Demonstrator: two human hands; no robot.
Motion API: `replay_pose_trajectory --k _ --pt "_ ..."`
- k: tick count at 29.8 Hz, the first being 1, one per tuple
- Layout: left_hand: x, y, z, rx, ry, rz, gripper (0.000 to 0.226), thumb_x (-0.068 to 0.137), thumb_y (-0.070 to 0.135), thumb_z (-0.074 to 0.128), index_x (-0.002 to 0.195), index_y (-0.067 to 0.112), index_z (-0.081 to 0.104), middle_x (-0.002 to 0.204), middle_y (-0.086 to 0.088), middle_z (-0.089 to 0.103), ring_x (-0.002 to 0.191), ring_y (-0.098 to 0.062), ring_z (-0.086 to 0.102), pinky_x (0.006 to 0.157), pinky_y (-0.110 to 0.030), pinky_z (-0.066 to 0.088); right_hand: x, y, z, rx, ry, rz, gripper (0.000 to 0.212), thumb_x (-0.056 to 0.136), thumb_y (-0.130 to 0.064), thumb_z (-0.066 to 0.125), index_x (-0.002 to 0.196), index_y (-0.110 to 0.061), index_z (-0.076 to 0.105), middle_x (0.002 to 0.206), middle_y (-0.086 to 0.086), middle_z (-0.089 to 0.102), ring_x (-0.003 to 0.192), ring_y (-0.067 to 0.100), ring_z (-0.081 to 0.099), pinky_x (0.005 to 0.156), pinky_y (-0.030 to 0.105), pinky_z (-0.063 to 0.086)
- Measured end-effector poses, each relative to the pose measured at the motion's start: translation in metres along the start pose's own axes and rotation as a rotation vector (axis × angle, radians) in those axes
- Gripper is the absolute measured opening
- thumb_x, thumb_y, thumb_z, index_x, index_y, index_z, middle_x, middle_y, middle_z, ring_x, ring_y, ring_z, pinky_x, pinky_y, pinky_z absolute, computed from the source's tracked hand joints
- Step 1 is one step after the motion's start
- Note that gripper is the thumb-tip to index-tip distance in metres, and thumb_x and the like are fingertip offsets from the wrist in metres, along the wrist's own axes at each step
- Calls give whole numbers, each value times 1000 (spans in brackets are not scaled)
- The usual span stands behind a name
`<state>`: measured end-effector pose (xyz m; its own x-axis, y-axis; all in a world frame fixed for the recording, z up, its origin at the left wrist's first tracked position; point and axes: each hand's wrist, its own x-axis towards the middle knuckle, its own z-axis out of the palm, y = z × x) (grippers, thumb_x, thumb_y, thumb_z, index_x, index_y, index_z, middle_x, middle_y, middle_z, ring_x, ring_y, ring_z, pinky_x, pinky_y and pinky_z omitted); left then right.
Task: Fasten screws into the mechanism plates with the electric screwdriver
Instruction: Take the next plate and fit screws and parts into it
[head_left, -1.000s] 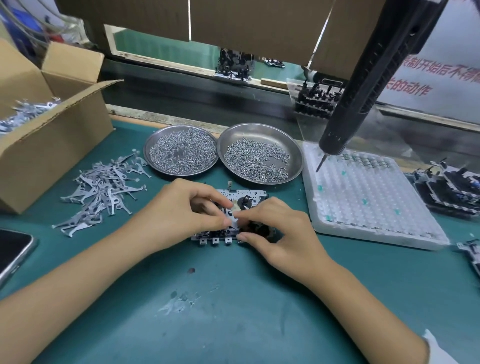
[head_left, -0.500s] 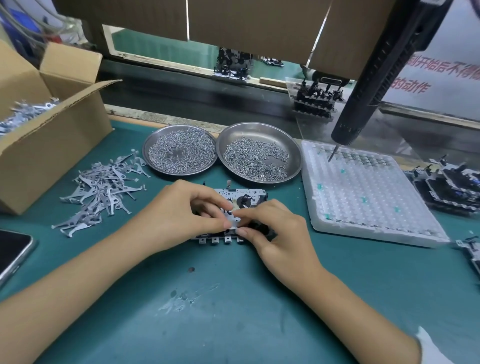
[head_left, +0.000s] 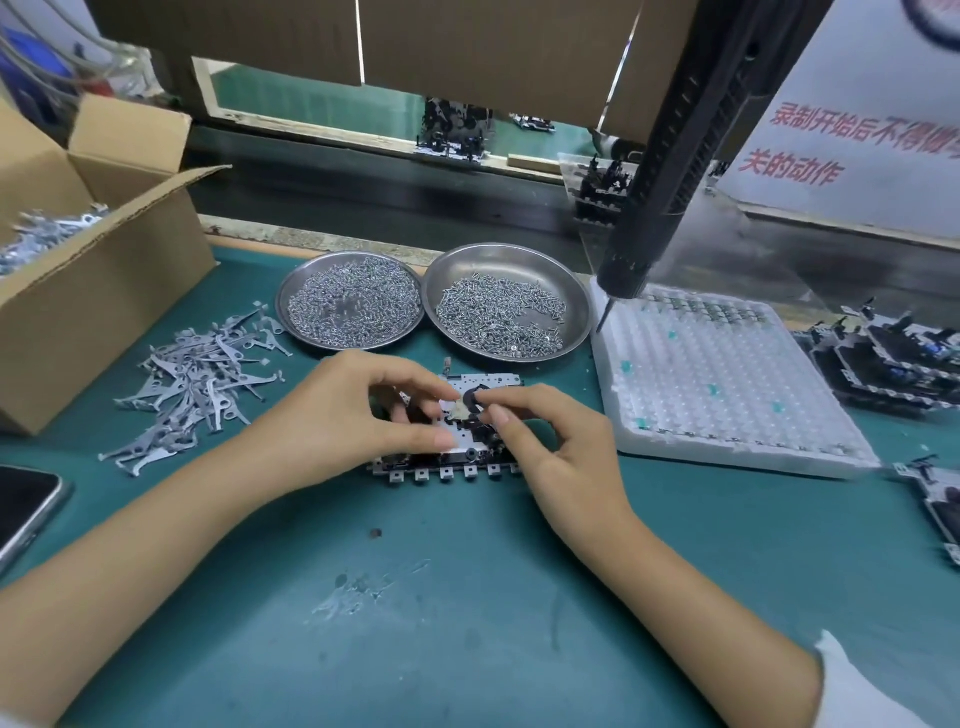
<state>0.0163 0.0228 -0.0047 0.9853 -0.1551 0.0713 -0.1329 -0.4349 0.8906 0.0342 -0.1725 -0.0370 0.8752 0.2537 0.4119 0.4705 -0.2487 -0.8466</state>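
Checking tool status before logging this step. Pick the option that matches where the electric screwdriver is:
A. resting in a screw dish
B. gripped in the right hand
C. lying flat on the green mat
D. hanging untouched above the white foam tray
D: the electric screwdriver hangs tip-down over the white foam tray, while both the left hand and right hand work at the mechanism plate.

Two round steel dishes sit side by side on the table, the left dish (head_left: 349, 299) and the right dish (head_left: 506, 306), each heaped with screws too many to count. One mechanism plate (head_left: 457, 441) lies near them. One electric screwdriver (head_left: 670, 161) hangs. One white foam tray (head_left: 727, 395), one cardboard box (head_left: 104, 270) and one phone (head_left: 23, 506) are there. Two hands show, the left hand (head_left: 343, 415) and the right hand (head_left: 561, 447). The loose metal levers (head_left: 192, 384) form one pile, uncountable.
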Motion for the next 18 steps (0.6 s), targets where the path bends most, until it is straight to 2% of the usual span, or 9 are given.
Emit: replay_pose_trajectory --k 1,3,5,7,9,11,14,18 --pt "2 -1 -2 19 57 33 24 62 43 77 85 35 74 78 11 72 62 -6 60 61 -14 50 -1 1 1 -12 1 -15 16 88 -5 62 97 -12 74 88 -5 69 89 12 63 81 24 48" --pt "10 -6 -8 80 271 87 6 77 35 72 84 35 73 78 15 72 70 2 62 67 -5 44 -2 2 2 -10 23 -29 16 88 -6 61 98 -11 74 88 -8 68 89 12 64 82 24 48" --pt "24 -14 -20 321 470 81 11 87 27 66 96 27 72 89 12 70 82 1 61 74 -8 40 -3 2 2 0 51 -27 17 88 -8 60 98 -12 74 88 -11 68 89 10 64 83 26 50" --pt "40 -23 -33 623 444 -35 31 90 28 62 120 20 64 115 -6 63 107 -23 57 91 -28 40 -2 2 2 0 64 -20 17 88 -8 61 97 -13 74 88 -11 68 89 9 64 83 28 50" --pt "54 -27 -41 762 334 -205 43 91 33 61 132 21 54 132 -12 54 120 -35 47 100 -40 38 -2 2 1 4 71 -10 17 89 -4 62 97 -14 74 88 -10 69 89 7 64 82 28 51" --pt "61 -28 -43 752 323 -262 34 91 30 61 124 21 62 128 -10 59 117 -34 52 99 -42 42 -2 2 1 2 75 -15 18 88 -3 62 96 -15 74 88 -12 69 89 6 64 83 27 50" --pt "62 -27 -39 707 416 -229 15 91 19 62 101 20 73 110 -9 69 105 -33 59 91 -41 48 -2 1 1 -13 71 -34 18 88 -2 62 96 -14 74 88 -12 69 88 4 63 82 21 49" --pt "57 -23 -33 792 518 -154 11 91 22 63 95 21 73 98 -6 72 97 -31 61 83 -35 43 -1 0 -1 -22 63 -58 18 88 -3 62 97 -12 74 87 -13 68 87 3 62 80 20 48"
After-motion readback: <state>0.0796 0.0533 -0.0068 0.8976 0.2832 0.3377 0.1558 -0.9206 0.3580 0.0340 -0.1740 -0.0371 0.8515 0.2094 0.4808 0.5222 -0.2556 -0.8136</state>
